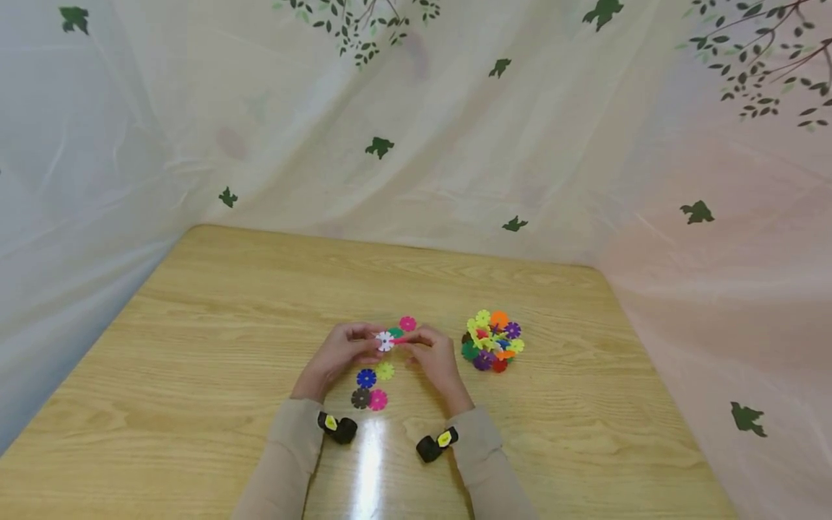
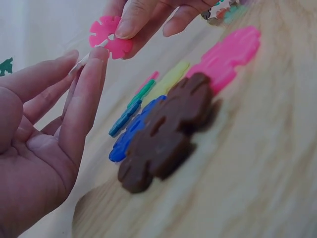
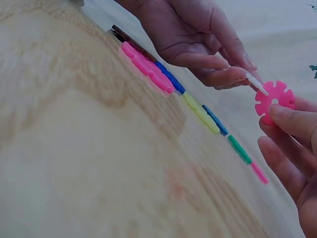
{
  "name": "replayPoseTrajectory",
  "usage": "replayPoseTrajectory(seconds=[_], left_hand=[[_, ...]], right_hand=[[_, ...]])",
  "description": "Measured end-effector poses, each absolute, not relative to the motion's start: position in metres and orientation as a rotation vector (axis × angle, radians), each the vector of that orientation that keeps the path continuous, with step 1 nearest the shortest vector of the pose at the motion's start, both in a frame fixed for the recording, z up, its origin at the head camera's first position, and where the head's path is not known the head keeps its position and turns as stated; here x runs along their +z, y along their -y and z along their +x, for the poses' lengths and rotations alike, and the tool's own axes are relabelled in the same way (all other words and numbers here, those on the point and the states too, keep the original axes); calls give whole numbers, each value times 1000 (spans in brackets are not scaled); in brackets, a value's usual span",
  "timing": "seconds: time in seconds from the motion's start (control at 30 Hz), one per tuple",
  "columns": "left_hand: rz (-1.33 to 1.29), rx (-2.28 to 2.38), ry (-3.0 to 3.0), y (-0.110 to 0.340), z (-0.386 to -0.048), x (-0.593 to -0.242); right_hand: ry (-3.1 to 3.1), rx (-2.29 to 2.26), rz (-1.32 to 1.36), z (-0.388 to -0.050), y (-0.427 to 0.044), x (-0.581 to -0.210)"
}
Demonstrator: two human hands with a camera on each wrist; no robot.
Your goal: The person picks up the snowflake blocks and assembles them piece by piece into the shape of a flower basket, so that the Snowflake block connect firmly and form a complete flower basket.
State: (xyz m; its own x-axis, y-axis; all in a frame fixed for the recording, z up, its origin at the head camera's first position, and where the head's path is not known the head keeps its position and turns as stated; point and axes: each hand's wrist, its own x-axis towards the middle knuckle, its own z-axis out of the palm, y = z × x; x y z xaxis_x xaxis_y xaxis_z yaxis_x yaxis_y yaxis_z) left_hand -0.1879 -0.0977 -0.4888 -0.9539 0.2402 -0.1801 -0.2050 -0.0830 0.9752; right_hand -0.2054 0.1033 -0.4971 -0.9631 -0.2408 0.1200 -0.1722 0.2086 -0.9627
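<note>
My left hand [image 1: 333, 357] pinches a white notched disc [image 1: 385, 341] between thumb and fingers. A pink notched disc [image 3: 278, 90] is pinched by my right hand [image 1: 438, 361]. The two discs meet edge to edge at right angles, the white rim at a slot of the pink one; how deep it sits I cannot tell. Below them on the table lie a brown disc [image 2: 163, 129], a pink disc [image 1: 378, 400], a blue disc [image 1: 366, 378] and a yellow disc [image 1: 386, 370]. Beyond are a green disc [image 1: 396, 333], another pink disc [image 1: 407, 323] and a second blue disc [image 3: 214, 119].
Right of my hands stands a heap of mixed coloured discs [image 1: 492, 341]. The wooden table [image 1: 572, 419] runs back to a pale curtain [image 1: 442, 159] with leaf and bird prints. Each wrist wears a black camera [image 1: 339, 427].
</note>
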Motion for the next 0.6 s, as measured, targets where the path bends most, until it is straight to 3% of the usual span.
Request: replayPoseTrajectory(seconds=[0.6], left_hand=[[-41, 2257, -1925, 128, -186, -487]], right_hand=[[-2582, -1165, -774, -207, -106, -499]])
